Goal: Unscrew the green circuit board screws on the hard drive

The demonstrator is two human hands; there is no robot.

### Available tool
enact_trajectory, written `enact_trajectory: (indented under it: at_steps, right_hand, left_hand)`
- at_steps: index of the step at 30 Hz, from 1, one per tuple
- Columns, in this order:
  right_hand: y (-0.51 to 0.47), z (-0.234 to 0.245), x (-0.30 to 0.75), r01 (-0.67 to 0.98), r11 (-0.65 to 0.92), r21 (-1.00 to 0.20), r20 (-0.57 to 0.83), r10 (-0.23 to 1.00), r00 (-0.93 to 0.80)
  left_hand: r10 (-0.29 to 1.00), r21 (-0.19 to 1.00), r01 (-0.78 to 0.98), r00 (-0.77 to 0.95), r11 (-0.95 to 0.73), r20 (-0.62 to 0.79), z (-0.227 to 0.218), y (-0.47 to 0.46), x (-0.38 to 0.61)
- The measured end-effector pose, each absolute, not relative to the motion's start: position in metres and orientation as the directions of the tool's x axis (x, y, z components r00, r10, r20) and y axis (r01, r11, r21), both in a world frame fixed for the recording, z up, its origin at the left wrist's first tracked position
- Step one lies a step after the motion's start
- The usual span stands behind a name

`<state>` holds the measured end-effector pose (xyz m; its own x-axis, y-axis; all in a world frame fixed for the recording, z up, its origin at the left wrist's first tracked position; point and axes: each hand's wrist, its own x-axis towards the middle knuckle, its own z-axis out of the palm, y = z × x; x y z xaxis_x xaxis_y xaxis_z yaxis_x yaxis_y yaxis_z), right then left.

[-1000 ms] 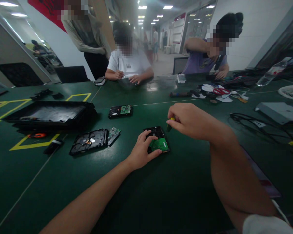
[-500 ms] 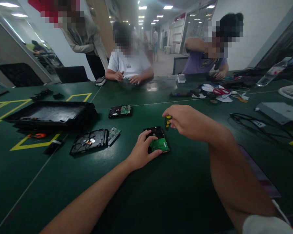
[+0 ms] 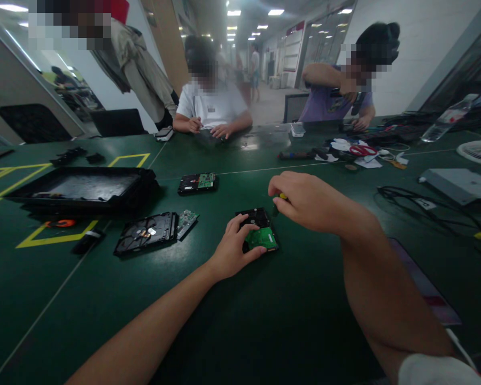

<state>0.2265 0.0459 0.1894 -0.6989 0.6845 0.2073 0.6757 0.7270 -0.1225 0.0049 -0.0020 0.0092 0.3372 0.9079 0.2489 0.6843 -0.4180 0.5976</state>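
Under my left fingers point(image 3: 249, 230) I read green board point(image 3: 262, 236), white label point(image 3: 270, 239), black drive point(image 3: 261, 216) on my feed | in my right fingers point(image 3: 279, 181), yellow on dark tool point(image 3: 282, 196) | table point(image 3: 224, 321) dark green beneath both | left of my left fingers, yellow tape outlines point(image 3: 56, 240) | beyond my left fingers, second drive point(image 3: 196, 183) black and green

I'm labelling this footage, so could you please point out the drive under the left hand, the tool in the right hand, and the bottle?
Drive point(image 3: 263, 238): head view, on its green part.
Tool point(image 3: 282, 196): head view, on its yellow part.
Bottle point(image 3: 445, 122): head view, on its body.
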Motion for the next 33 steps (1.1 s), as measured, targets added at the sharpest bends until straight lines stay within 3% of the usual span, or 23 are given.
enact_trajectory:
  at_steps: [33]
  right_hand:
    - [0.0485, 0.1865, 0.2265, 0.675, 0.727, -0.125, 0.235, 0.683, -0.692]
  left_hand:
    - [0.908, 0.597, 0.685, 0.337, -0.418, 0.248, 0.0081, -0.0026, 0.0045]
